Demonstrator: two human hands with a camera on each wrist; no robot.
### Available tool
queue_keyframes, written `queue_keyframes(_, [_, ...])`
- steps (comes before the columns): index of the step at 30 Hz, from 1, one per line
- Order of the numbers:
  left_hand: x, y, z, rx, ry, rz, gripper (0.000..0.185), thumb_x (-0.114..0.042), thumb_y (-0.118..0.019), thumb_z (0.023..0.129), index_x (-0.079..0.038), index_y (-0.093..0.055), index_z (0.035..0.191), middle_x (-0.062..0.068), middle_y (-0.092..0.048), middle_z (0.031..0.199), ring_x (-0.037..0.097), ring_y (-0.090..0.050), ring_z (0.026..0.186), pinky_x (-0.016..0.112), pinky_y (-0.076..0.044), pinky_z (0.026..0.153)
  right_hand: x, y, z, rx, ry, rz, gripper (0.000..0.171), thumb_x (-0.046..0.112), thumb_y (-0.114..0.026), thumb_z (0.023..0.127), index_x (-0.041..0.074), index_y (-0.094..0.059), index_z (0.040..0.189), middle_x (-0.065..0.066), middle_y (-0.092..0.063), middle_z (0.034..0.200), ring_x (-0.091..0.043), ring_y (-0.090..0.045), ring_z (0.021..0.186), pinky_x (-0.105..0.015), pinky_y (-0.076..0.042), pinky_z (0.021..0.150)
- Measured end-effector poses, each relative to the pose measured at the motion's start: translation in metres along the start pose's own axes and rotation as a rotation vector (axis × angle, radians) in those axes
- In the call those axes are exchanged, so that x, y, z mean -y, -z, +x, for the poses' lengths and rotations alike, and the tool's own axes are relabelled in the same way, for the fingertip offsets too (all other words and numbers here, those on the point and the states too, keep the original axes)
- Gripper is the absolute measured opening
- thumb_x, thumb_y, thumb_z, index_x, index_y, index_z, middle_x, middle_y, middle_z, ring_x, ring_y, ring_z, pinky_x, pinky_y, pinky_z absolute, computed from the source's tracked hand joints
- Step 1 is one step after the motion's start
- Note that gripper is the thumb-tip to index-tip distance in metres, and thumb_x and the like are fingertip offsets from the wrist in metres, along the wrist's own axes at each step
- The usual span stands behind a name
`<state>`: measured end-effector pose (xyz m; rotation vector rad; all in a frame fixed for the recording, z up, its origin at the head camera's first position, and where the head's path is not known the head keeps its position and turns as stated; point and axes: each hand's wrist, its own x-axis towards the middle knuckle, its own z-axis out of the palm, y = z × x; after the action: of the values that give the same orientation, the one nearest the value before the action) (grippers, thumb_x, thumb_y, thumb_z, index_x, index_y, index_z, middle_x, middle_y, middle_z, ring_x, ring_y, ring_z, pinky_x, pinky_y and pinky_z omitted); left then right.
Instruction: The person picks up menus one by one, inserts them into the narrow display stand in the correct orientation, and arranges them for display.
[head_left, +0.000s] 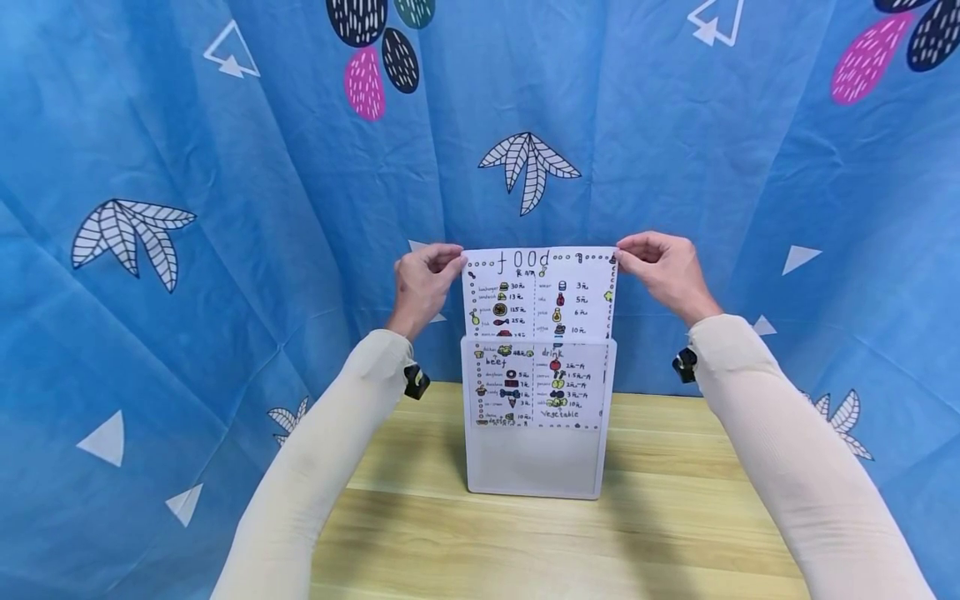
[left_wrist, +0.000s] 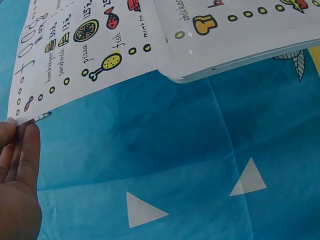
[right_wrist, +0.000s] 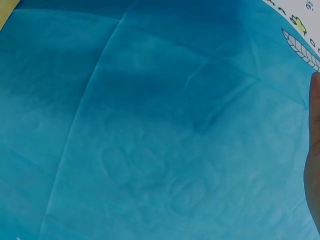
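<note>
A hand-drawn paper food menu (head_left: pixel 573 292) stands upright, its lower half inside a clear-fronted sign holder (head_left: pixel 532 462) with a pale frame. My left hand (head_left: pixel 426 283) pinches the menu's top left corner between thumb and fingers. At the top right corner, my right hand (head_left: pixel 667 271) pinches the sheet the same way. In the left wrist view, the fingers (left_wrist: pixel 29 155) grip the paper's corner, and the menu (left_wrist: pixel 100 50) enters the holder's open edge. Only a sliver of the right hand (right_wrist: pixel 314 155) shows in the right wrist view, beside the paper's edge.
The holder stands on a light wood-grain table (head_left: pixel 420 533). Behind and around the table hangs a blue patterned curtain (head_left: pixel 300 125) with leaves and triangles. Dark wrist cameras sit on both sleeves.
</note>
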<state>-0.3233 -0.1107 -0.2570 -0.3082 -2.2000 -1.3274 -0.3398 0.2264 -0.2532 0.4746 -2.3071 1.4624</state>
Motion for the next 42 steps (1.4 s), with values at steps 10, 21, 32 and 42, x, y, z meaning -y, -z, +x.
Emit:
queue_keyframes(10, [0.0024, -0.0018, -0.0025, 0.003, 0.004, -0.004, 0.023, -0.012, -0.071, 0.094, 0.001, -0.073, 0.114, 0.013, -0.074, 0.099, 0.022, -0.07, 0.087, 0.031, -0.058, 0.08, -0.0025, -0.001, -0.0018, 0.002, 0.009, 0.001, 0.023, 0.016, -0.072, 0.094, -0.003, -0.072, 0.108, -0.002, -0.075, 0.091, -0.007, -0.072, 0.079, -0.015, -0.051, 0.071])
queue_keyframes(21, [0.0046, -0.0009, -0.0045, 0.021, 0.001, -0.011, 0.022, -0.013, -0.071, 0.094, -0.001, -0.073, 0.112, 0.011, -0.074, 0.099, 0.02, -0.07, 0.087, 0.031, -0.058, 0.08, -0.0003, 0.0006, -0.0065, 0.031, -0.026, -0.033, 0.026, 0.021, -0.071, 0.095, 0.0, -0.072, 0.111, -0.007, -0.075, 0.097, -0.004, -0.071, 0.081, -0.016, -0.05, 0.073])
queue_keyframes(32, [0.0068, -0.0013, -0.006, 0.031, -0.022, -0.023, 0.02, -0.012, -0.071, 0.094, -0.001, -0.074, 0.11, 0.011, -0.073, 0.096, 0.019, -0.07, 0.085, 0.03, -0.058, 0.077, -0.0033, 0.0004, -0.0085, 0.042, -0.025, -0.014, 0.026, 0.018, -0.071, 0.095, -0.002, -0.071, 0.111, -0.006, -0.075, 0.096, 0.0, -0.069, 0.08, -0.015, -0.051, 0.073])
queue_keyframes(42, [0.0077, -0.0006, -0.01, 0.035, 0.001, -0.014, 0.02, -0.014, -0.071, 0.094, -0.002, -0.074, 0.111, 0.009, -0.073, 0.096, 0.018, -0.069, 0.085, 0.031, -0.057, 0.078, -0.0056, -0.0003, -0.0099, 0.055, -0.033, -0.029, 0.025, 0.018, -0.07, 0.095, -0.001, -0.071, 0.111, -0.008, -0.075, 0.098, 0.002, -0.069, 0.081, -0.014, -0.051, 0.075])
